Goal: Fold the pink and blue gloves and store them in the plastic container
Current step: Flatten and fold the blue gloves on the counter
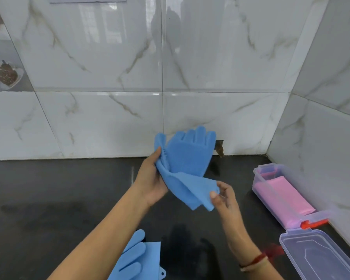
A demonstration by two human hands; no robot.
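Observation:
A blue rubber glove (187,156) hangs in the air above the dark counter, fingers up, its cuff bent toward me. My left hand (152,178) grips its thumb side. My right hand (223,196) pinches the cuff corner between thumb and fingers. A second blue glove (138,259) lies flat on the counter near the bottom edge, under my left forearm. The clear plastic container (260,178) stands at the right by the wall, with folded pink gloves (281,194) inside it. Its lid (319,257) lies open in front, joined by a red latch (313,223).
The black counter (59,199) runs back to a marble-tiled wall (109,118) behind and another on the right. A small hole with something brown in it (219,148) shows at the wall's base behind the held glove.

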